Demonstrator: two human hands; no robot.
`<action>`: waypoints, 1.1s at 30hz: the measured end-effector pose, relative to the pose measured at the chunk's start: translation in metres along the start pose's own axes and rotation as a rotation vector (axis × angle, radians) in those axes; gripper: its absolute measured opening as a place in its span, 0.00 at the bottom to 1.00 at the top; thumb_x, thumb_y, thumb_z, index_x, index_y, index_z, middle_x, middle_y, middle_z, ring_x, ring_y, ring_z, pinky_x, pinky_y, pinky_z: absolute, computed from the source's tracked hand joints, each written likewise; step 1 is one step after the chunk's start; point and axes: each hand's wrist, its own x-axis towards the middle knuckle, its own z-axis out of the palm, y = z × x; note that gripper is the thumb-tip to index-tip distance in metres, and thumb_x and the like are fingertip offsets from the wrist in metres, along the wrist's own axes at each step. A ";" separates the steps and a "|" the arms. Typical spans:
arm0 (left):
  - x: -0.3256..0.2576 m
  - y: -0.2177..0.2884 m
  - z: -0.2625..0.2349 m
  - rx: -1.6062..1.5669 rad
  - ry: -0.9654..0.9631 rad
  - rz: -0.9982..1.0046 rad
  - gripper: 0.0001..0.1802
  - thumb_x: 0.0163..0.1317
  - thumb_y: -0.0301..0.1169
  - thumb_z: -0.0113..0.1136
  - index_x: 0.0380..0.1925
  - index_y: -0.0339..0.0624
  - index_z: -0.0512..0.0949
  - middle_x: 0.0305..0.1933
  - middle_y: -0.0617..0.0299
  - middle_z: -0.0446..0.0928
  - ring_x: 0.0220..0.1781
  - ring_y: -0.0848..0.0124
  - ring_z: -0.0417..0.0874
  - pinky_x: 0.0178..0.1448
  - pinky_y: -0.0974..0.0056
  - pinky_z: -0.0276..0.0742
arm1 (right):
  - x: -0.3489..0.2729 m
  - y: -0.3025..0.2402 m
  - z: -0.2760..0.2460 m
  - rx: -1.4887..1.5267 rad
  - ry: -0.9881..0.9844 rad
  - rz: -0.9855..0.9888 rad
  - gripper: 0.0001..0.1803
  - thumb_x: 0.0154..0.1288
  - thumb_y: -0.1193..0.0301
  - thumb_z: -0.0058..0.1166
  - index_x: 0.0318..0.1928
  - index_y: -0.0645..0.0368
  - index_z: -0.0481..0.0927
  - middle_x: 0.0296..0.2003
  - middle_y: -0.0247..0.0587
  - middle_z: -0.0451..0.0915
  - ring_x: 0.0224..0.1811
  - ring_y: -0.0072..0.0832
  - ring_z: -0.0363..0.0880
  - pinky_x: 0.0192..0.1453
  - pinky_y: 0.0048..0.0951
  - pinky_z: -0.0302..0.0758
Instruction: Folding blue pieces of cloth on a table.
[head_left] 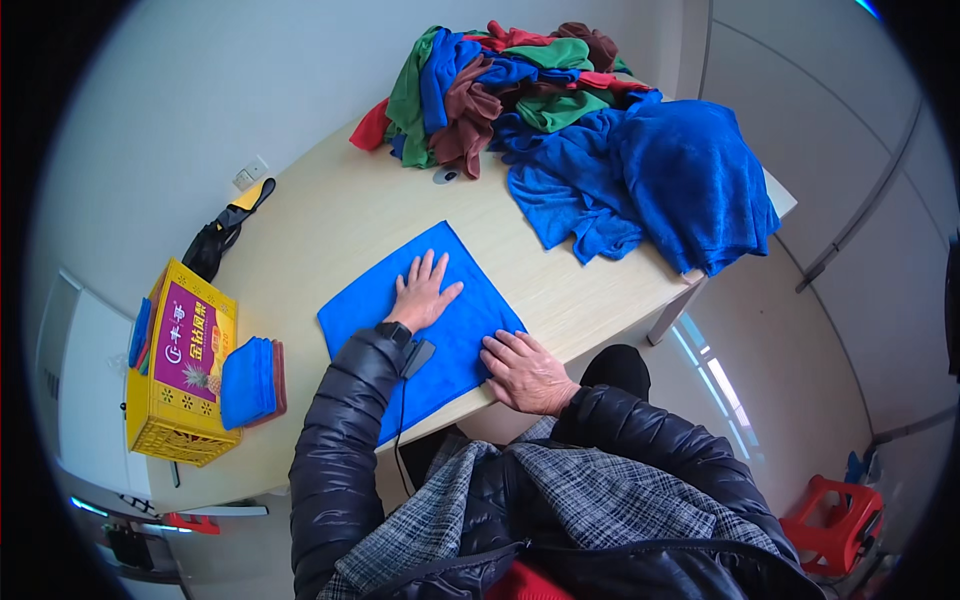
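Both hands, left hand [422, 295] and right hand [523, 370], lie open and flat (gripping nothing) on the blue cloth [450, 325], pinning it smooth against the table [330, 220].

The cloth [440, 320] spread flat under both hands is bright blue, with no pattern. The table [330, 220] is pale beige wood. At the far side, the pile of cloths [500, 85] mixes green, blue, red and brown. Right of the pile, the big heap [660, 180] is the same bright blue. At the left, the crate [175, 390] is yellow and has a purple label with a pineapple picture. The folded stack [250, 382] beside the crate is blue on top and brown below. The jacket sleeves [340, 440] are black, and the scarf [560, 500] has a grey check pattern. The stool [835, 525] at the near right is red.
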 end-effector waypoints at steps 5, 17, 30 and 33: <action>-0.011 -0.009 0.007 0.010 0.060 0.000 0.42 0.74 0.61 0.43 0.81 0.56 0.49 0.85 0.52 0.42 0.86 0.49 0.40 0.80 0.29 0.39 | 0.001 -0.008 0.000 0.001 0.005 -0.017 0.26 0.66 0.59 0.57 0.59 0.61 0.77 0.64 0.52 0.74 0.68 0.48 0.70 0.73 0.51 0.65; -0.131 -0.034 -0.004 -0.016 0.002 -0.017 0.42 0.74 0.58 0.47 0.80 0.53 0.51 0.85 0.51 0.44 0.85 0.49 0.42 0.80 0.31 0.40 | -0.001 -0.010 -0.004 -0.007 -0.015 -0.003 0.25 0.67 0.61 0.56 0.60 0.62 0.76 0.65 0.51 0.73 0.69 0.47 0.69 0.74 0.51 0.64; -0.269 -0.053 0.014 -0.084 0.123 -0.126 0.38 0.75 0.52 0.49 0.79 0.49 0.55 0.84 0.50 0.46 0.85 0.49 0.45 0.82 0.38 0.41 | 0.014 -0.008 -0.010 0.048 -0.169 0.057 0.25 0.66 0.64 0.58 0.61 0.60 0.76 0.65 0.49 0.75 0.70 0.48 0.69 0.74 0.48 0.65; -0.279 -0.051 0.022 -0.120 0.175 -0.138 0.38 0.74 0.54 0.48 0.78 0.49 0.56 0.84 0.50 0.47 0.84 0.49 0.46 0.82 0.38 0.40 | 0.034 -0.012 -0.014 0.040 -0.204 0.076 0.26 0.68 0.63 0.58 0.63 0.60 0.75 0.66 0.50 0.74 0.71 0.48 0.68 0.74 0.49 0.64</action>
